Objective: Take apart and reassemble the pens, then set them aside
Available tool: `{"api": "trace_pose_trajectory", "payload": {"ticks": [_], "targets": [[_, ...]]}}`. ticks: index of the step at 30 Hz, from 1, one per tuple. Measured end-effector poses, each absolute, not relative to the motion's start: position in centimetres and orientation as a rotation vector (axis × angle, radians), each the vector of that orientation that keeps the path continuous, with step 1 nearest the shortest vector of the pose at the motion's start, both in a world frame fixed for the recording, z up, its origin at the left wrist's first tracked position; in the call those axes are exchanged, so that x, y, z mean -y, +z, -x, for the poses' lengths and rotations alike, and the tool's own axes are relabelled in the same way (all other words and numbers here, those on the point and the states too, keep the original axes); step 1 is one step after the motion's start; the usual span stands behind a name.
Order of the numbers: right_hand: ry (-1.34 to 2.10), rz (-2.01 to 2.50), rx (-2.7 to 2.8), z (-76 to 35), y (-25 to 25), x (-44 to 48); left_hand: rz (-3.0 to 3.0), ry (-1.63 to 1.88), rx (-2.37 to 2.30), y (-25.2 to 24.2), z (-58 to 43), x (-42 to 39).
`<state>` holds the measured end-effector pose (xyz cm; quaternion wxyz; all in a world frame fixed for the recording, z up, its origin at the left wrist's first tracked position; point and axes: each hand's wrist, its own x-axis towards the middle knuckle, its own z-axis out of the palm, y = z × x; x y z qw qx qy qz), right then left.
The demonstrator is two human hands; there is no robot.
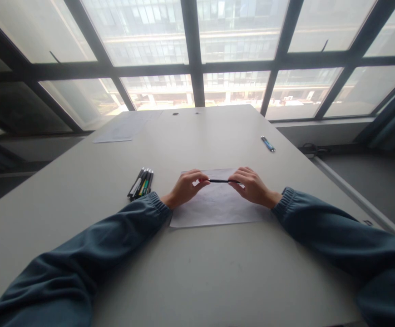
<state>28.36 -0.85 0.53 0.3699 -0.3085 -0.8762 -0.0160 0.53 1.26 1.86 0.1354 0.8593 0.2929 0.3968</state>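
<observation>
One broad pale surface (218, 272) is filling the view beneath a wall of windows (143, 32), and two blue-sleeved arms are reaching across it from 6 o'clock. A white sheet (214, 213) is lying flat at the centre under both wrists, while a second sheet (122, 129) is lying far off at 11 o'clock. The left hand (184, 188) and the right hand (252, 186) are hovering just above the near sheet with fingertips facing. Each grip is pinching closed on one end of a thin black pen (222, 181), which is spanning level between them, at 3 o'clock of the left hand and 9 o'clock of the right. A bundle of pens (141, 184) is lying at 9 o'clock of the left hand, near but apart, and a blue pen (268, 144) is lying well apart at 1 o'clock of the right hand. As I am judging it, the hold is looking slight. Only fingertips are gripping the very ends, so uneven pulling or twisting could be freeing one end, dropping the pen and marking the paper. The loose sheet could also be sliding under the resting wrists.
</observation>
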Motion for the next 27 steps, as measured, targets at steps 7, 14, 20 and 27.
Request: {"api": "trace_pose_trajectory", "payload": {"ticks": [7, 14, 20, 27], "targets": [[-0.027, 0.789, 2.241, -28.28, 0.73, 0.95, -2.424, 1.130, -0.835, 1.99, -0.55, -1.20], [-0.033, 0.782, 2.244, -28.29, 0.80, 1.01, -2.404, 1.029, -0.912, 1.60, -0.08, -1.49], [-0.027, 0.768, 2.243, -28.30, 0.59, 0.92, -2.452, 0.989, -0.911, 1.68, -0.30, -1.40], [-0.015, 0.785, 2.235, -28.38, 0.64, 0.95, -2.499, 1.126, -0.835, 1.86, -0.53, -1.27]]}}
